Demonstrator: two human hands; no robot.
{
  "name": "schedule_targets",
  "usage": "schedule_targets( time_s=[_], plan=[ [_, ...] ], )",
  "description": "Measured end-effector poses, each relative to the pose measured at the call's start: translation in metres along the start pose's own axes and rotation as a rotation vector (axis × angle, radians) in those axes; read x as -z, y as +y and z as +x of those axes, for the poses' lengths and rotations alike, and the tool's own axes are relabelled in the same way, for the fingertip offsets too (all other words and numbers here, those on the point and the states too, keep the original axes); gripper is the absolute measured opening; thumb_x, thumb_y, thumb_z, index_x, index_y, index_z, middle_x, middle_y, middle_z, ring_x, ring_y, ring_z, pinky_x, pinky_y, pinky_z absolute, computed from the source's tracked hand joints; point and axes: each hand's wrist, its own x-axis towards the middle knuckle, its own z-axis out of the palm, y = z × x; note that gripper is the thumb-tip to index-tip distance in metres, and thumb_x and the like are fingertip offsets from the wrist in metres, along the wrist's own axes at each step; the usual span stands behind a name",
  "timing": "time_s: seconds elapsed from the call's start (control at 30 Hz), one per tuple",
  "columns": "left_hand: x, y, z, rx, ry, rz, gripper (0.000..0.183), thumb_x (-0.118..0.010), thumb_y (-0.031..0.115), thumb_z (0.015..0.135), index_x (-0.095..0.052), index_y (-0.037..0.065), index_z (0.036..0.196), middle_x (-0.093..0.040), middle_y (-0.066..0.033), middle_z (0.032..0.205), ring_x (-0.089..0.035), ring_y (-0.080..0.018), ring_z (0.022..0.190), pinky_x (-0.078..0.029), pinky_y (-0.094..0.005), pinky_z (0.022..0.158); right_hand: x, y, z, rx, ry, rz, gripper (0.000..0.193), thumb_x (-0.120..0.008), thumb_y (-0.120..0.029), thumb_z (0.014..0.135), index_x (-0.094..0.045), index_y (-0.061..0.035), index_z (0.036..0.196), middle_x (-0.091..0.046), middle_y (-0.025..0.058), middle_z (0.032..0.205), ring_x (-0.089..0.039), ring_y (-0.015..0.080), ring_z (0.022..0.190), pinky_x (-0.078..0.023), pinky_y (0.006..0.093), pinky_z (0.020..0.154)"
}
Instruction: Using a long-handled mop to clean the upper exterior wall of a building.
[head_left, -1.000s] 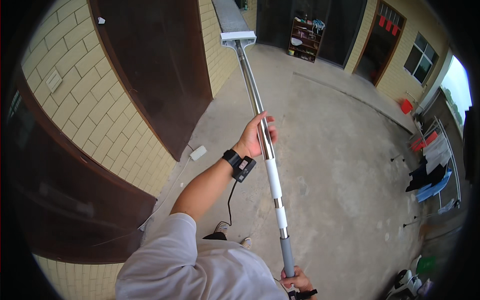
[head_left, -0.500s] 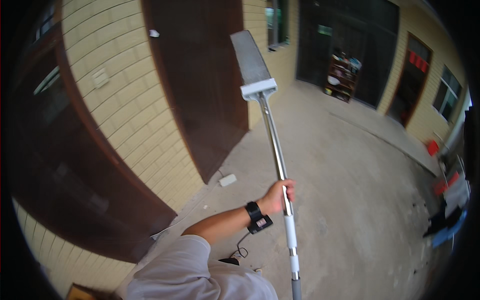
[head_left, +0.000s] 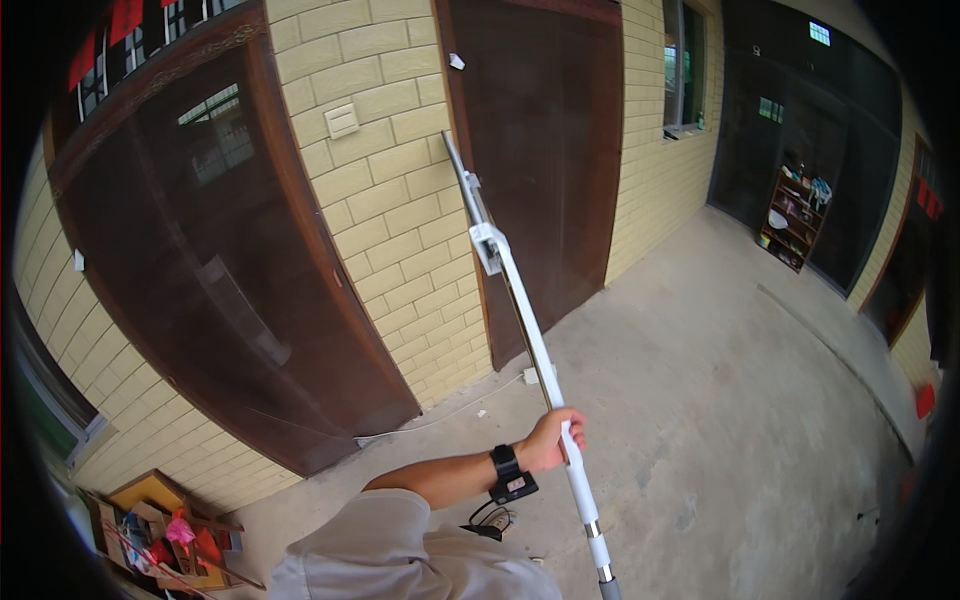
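While concrete floor point(head_left: 700, 430) spreads to the right, yellow brick wall point(head_left: 400, 262) and brown door point(head_left: 548, 150) stand ahead. Long pole point(head_left: 537, 347) slants up from lower edge, its flat head point(head_left: 465, 183) edge-on before wall and door edge; contact unclear. Left hand point(head_left: 552, 440): fingers wrapped round the pole. Right hand out of frame, fingers can't be told. Black strap point(head_left: 505, 461) on left wrist.

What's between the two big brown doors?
In the head view, a yellow brick wall with a pale wall switch on it.
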Motion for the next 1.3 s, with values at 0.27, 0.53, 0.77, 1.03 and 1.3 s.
schedule_targets(
  time_s=[0.27,0.53,0.77,1.03,1.3],
  plan=[
    [0.008,0.03,-0.057,-0.06,-0.377,0.007,0.015,-0.054,0.005,0.083,-0.042,0.013,0.078,-0.038,0.0001,0.064,-0.041,-0.0149,0.063,-0.04,-0.0304,0.066,-0.073,0.032,0.044,0.048,-0.303,0.394,0.03,-0.082,-0.014,0.081,-0.066,0.0052,0.099,-0.061,0.0122,0.072,-0.053,0.0187,0.067,-0.048,0.0426,0.06],
    [-0.033,0.148,-0.07,-0.545,0.018,0.214,0.022,-0.07,0.024,0.091,-0.053,0.011,0.092,-0.049,-0.0008,0.066,-0.05,-0.0165,0.055,-0.046,-0.0328,0.056,-0.098,-0.136,0.131,0.233,-0.059,0.252,0.027,-0.077,-0.023,0.087,-0.066,0.0006,0.095,-0.062,0.0202,0.065,-0.055,0.0358,0.056,-0.047,0.047,0.056],
    [0.042,0.181,-0.029,-0.472,0.047,0.009,0.033,-0.072,0.028,0.092,-0.044,0.016,0.08,-0.042,0.0019,0.064,-0.044,-0.013,0.057,-0.041,-0.0301,0.055,-0.086,-0.147,0.151,0.332,-0.169,0.276,0.029,-0.08,-0.021,0.086,-0.064,-0.0001,0.098,-0.059,0.0124,0.064,-0.057,0.0216,0.055,-0.046,0.0412,0.051],
    [0.024,0.204,-0.016,-0.424,-0.099,-0.005,0.033,-0.07,0.03,0.093,-0.046,0.015,0.077,-0.041,0.0021,0.062,-0.043,-0.0134,0.055,-0.04,-0.0296,0.055,-0.127,-0.115,0.17,-0.022,-0.416,0.618,0.033,-0.082,-0.011,0.084,-0.064,0.0044,0.107,-0.061,0.0074,0.08,-0.054,0.0154,0.077,-0.047,0.0351,0.063],
    [-0.135,0.358,-0.053,-1.025,-0.126,0.501,0.036,-0.07,0.007,0.089,-0.045,0.007,0.116,-0.056,-0.0055,0.072,-0.06,-0.0196,0.056,-0.051,-0.0329,0.05,-0.036,-0.367,0.273,0.674,-0.164,0.843,0.021,-0.069,-0.016,0.095,-0.064,0.0026,0.104,-0.053,-0.0002,0.066,-0.048,0.0106,0.058,-0.04,0.0299,0.051]
  ],
)
